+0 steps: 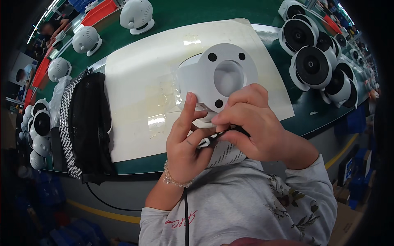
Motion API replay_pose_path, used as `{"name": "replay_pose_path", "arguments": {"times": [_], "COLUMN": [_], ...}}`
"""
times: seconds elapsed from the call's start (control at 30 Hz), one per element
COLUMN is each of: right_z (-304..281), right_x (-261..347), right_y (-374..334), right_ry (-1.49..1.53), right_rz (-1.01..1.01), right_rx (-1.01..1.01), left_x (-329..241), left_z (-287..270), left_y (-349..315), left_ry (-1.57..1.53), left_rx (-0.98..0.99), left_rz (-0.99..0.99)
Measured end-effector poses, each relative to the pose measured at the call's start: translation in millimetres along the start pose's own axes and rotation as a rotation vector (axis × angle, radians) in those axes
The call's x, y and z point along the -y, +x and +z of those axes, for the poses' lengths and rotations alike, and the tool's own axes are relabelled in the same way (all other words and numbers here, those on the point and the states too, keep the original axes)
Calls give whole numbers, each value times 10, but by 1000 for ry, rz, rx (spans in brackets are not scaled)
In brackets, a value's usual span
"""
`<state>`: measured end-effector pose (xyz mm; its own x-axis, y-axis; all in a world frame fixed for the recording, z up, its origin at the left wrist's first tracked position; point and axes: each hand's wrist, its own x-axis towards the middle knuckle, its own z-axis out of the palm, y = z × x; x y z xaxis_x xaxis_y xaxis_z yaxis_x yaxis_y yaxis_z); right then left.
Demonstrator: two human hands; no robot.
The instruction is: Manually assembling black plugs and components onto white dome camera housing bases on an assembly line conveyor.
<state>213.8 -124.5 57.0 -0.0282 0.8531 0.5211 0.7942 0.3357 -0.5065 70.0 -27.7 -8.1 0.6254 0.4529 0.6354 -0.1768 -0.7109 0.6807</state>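
Left hand: the hand (186,141) is partly closed, its index finger raised toward the near edge of the camera, its thumb and lower fingers clamped on a dark slim piece (212,142) with a white end.
Right hand: the hand (256,125) is curled, thumb and fingertips together on the same piece; its exact kind is hidden by the fingers.
Printed paper: a white printed paper (230,155) shows just below the hands; whether either hand grips it cannot be told.
Camera: the white camera (200,78) lies just beyond the fingers, on a cream sheet (135,94) that covers the middle of the desk (197,16).
Camera base: a round white disc, turned upward, with a deep circular recess (228,78) off its middle and three black round pads (212,57) visible near its rim; the right hand covers part of the near edge.
Desk, right: a cluster of white cameras with black round faces (310,66).
Desk, left: a black fabric bundle (90,127) beside a perforated strip (67,127).
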Motion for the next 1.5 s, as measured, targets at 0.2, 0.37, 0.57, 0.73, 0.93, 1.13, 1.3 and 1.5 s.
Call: {"name": "replay_pose_path", "arguments": {"times": [0.2, 0.37, 0.57, 0.73, 0.93, 1.13, 1.3, 1.5], "right_z": [-59, -52, -45, -69, -227, -222, -193, -191], "right_x": [-25, -10, -15, -14, -272, -254, -278, -307], "right_y": [-32, -128, -58, -109, -180, -211, -237, -260], "right_ry": [-130, -203, -188, -153, -33, -49, -132, -283], "right_rz": [-83, -90, -27, -70, 173, 255, 232, 120], "right_rx": [14, -70, -79, -6, -305, -169, -150, -178], "left_x": [-37, -40, -19, -28, -69, -87, -75, -48], "left_z": [-20, 6, 14, 18, 31, 36, 30, 32], "left_y": [25, 24, 5, 11, 41, 57, 37, 30], "left_ry": [14, -54, -13, -17, 8, 43, 71, 55], "left_rx": [31, -2, 1, 2, 9, 12, 15, -6], "left_rz": [-15, -61, -30, -30, -65, -81, -112, -62]}}
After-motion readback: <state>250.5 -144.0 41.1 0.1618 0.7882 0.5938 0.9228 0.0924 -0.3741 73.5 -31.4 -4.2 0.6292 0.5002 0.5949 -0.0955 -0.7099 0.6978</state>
